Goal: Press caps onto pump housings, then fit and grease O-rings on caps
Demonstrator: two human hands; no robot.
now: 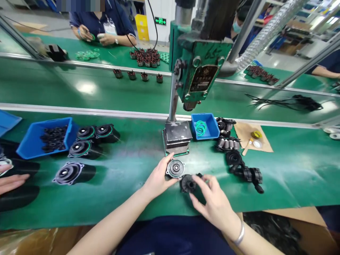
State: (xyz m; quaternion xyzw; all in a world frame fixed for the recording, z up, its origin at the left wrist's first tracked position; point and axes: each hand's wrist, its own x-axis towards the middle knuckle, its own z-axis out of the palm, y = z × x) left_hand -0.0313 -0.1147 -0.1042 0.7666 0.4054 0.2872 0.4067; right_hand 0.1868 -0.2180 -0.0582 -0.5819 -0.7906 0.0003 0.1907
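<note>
My left hand (pixel 157 177) grips a round black and grey motor housing (pixel 175 168) on the green table, fingers closed round its left side. Just right of it, my right hand (pixel 212 200) pinches a black round plastic cap (pixel 188 183) with its fingertips. Both parts sit close together in front of the base (pixel 177 136) of a green press machine (pixel 198 62). A small blue bin with green rings (pixel 204 126) stands right of the press base.
Finished black housings (pixel 87 141) and a blue bin of black parts (pixel 45 137) lie at left. Black parts (pixel 240 163) and brown paper (pixel 252 136) sit at right. Another person's hand (pixel 12 180) shows at far left. People work across the conveyor.
</note>
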